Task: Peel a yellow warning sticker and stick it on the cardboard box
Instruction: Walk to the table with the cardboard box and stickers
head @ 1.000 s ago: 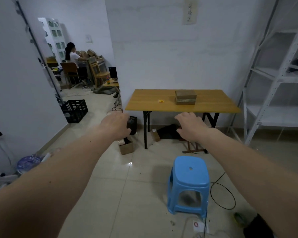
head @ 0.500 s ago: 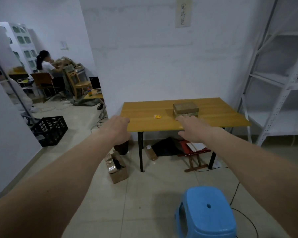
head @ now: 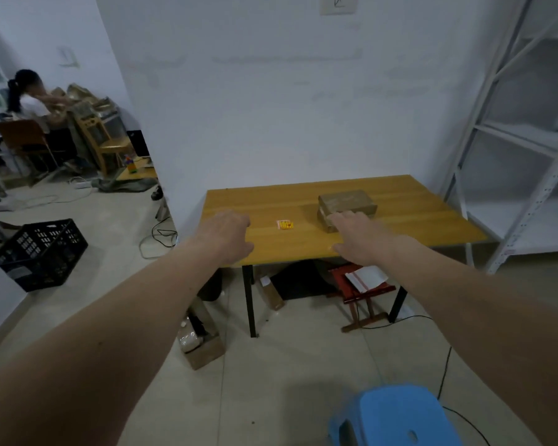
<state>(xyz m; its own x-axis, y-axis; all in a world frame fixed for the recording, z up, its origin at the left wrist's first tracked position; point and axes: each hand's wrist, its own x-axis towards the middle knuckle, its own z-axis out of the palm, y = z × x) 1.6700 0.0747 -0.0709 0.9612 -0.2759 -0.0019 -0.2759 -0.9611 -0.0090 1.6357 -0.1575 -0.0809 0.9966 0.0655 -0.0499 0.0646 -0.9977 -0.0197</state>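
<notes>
Your left hand (head: 226, 236) and right hand (head: 358, 238) reach out over the near edge of the table (head: 400, 239), palms down, fingers relaxed and holding nothing — the sticker (head: 284, 225) lies flat between them, the box (head: 347, 206) just beyond your right fingertips, right of the sticker

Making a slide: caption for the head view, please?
Both hands, left and right, reach empty toward a wooden table holding a yellow sticker and cardboard box.

Bare tabletop (head: 416, 217) lies between the sticker (head: 284, 225) and the box (head: 347, 203); a blue stool (head: 397, 416) stands on the floor in front.
</notes>
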